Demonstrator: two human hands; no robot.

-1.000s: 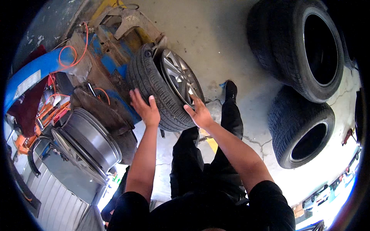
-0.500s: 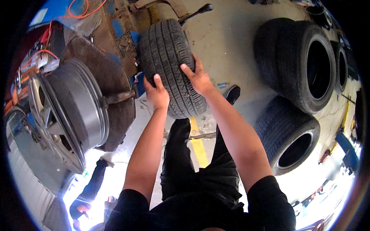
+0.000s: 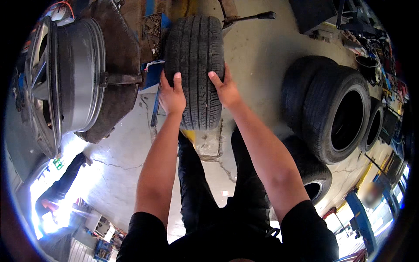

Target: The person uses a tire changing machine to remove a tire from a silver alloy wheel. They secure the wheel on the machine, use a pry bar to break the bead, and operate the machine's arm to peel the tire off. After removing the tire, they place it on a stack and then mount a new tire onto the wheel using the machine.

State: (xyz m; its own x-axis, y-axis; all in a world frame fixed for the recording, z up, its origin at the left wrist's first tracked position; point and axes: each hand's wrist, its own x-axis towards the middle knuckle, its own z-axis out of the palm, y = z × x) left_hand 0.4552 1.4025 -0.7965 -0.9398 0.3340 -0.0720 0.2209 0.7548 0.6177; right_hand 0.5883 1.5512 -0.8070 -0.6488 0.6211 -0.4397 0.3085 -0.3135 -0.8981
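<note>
A black tire (image 3: 195, 52) stands tread toward me in front of my legs, held between both hands. My left hand (image 3: 172, 97) grips its left side, with the thumb up by the tread edge. My right hand (image 3: 227, 91) holds the right side the same way, its thumb pressing on the tread shoulder. The fingers on both sidewalls are partly hidden. Whether the tire's lower edge touches the floor, I cannot tell. To the left, a bare silver wheel rim (image 3: 83, 72) sits on its side against a dark machine plate (image 3: 120, 41), with a metal clamp (image 3: 122, 79) at its edge.
Several loose tires (image 3: 318, 118) stand and lean together at the right. A lever with a black handle (image 3: 262, 15) juts out beyond the held tire. A blue tray of small metal pieces (image 3: 152, 37) is left of it. Another person (image 3: 65, 183) is at the lower left.
My view has turned left, so the rim appears higher and the loose tires lower. The held tire has gone from tilted to nearly upright in view. Both hands keep their hold.
</note>
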